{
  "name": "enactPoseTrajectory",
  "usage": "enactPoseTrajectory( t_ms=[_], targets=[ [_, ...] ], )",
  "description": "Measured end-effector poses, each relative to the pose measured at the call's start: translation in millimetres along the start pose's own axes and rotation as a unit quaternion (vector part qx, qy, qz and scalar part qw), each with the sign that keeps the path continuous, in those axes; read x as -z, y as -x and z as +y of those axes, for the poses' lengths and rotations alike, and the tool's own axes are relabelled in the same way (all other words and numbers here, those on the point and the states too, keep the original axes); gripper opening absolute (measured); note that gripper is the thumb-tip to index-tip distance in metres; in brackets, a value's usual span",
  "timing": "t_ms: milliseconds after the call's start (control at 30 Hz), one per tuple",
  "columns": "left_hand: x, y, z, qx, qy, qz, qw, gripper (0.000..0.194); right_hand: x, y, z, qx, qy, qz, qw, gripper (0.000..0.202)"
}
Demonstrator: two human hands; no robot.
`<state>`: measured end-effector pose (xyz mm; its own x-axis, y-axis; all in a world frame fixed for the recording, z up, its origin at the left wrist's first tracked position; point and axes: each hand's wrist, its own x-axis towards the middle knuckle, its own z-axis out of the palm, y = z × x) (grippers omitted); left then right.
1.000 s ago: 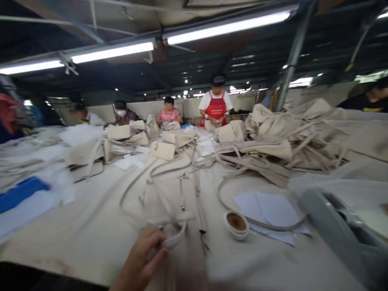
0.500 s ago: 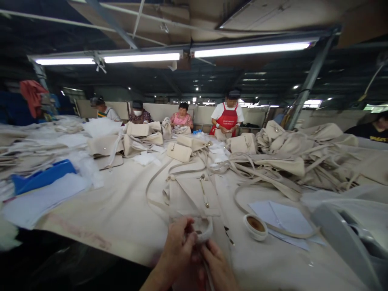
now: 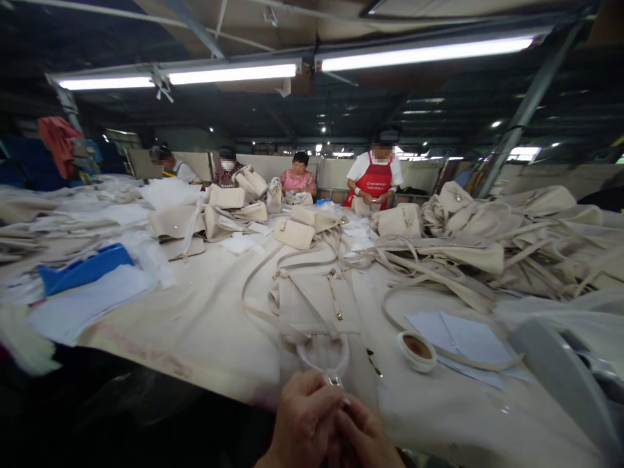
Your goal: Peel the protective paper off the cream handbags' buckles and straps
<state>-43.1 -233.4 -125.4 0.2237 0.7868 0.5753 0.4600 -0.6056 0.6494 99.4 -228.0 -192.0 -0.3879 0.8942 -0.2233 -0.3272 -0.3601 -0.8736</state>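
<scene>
A beige bag (image 3: 312, 302) lies flat on the cloth-covered table in front of me, with a gold zip and pull on its face. Its wrapped white handle loop (image 3: 347, 356) reaches toward me and ends at a small metal buckle (image 3: 334, 381). Just below the buckle, my left hand (image 3: 307, 416) and my right hand (image 3: 368, 429) meet, fingers closed and pinched together. A strap appears to run down between them, partly hidden. Right of the bag are a small dark metal tool (image 3: 374, 363) and a round white tub (image 3: 417, 351) with brown contents.
White paper sheets (image 3: 458, 338) lie beside the tub, near a grey device (image 3: 556, 383) at right. Many beige bags (image 3: 487, 227) are heaped behind. A blue holder (image 3: 88, 268) sits at left. Several people work across the table, one in a red apron (image 3: 373, 180).
Both my hands have moved down toward me, off the handle loop, which now shows with its buckle. The view has shifted slightly. A person at the back has raised a beige bag.
</scene>
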Motion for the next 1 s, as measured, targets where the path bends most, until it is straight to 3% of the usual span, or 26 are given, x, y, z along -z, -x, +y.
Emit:
enactPoseTrajectory(
  t_ms=[67, 133, 267, 333, 400, 700, 900, 1000],
  targets=[
    [-5.7, 22, -4, 0.054, 0.077, -0.017, 0.995, 0.027, 2, 11, 11, -0.022, -0.009, -0.017, 1.0, 0.047],
    [-13.2, 37, -11, 0.152, 0.174, -0.005, 0.973, 0.024, 1, 18, 17, -0.029, 0.006, -0.009, 1.0, 0.047],
    [-26.9, 46, -20, 0.365, 0.341, 0.067, 0.864, 0.028, -4, 24, 11, 0.028, 0.06, 0.026, 0.997, 0.038],
    [-29.4, 45, -22, 0.43, 0.411, 0.08, 0.8, 0.033, -5, 24, 9, 0.051, 0.05, 0.037, 0.997, 0.037],
    [-28.1, 43, -22, 0.458, 0.445, 0.058, 0.767, 0.04, -4, 22, 10, 0.056, 0.022, 0.049, 0.997, 0.045],
    [-19.9, 37, -27, 0.484, 0.333, -0.076, 0.806, 0.029, 0, 15, 21, 0.068, 0.019, 0.147, 0.987, 0.058],
    [-26.4, 34, -31, 0.469, 0.318, -0.081, 0.82, 0.028, 0, 16, 20, 0.062, -0.002, 0.152, 0.986, 0.06],
    [-30.3, 32, -31, 0.476, 0.377, -0.068, 0.792, 0.031, 2, 19, 17, 0.049, -0.034, 0.14, 0.988, 0.062]
  ],
)
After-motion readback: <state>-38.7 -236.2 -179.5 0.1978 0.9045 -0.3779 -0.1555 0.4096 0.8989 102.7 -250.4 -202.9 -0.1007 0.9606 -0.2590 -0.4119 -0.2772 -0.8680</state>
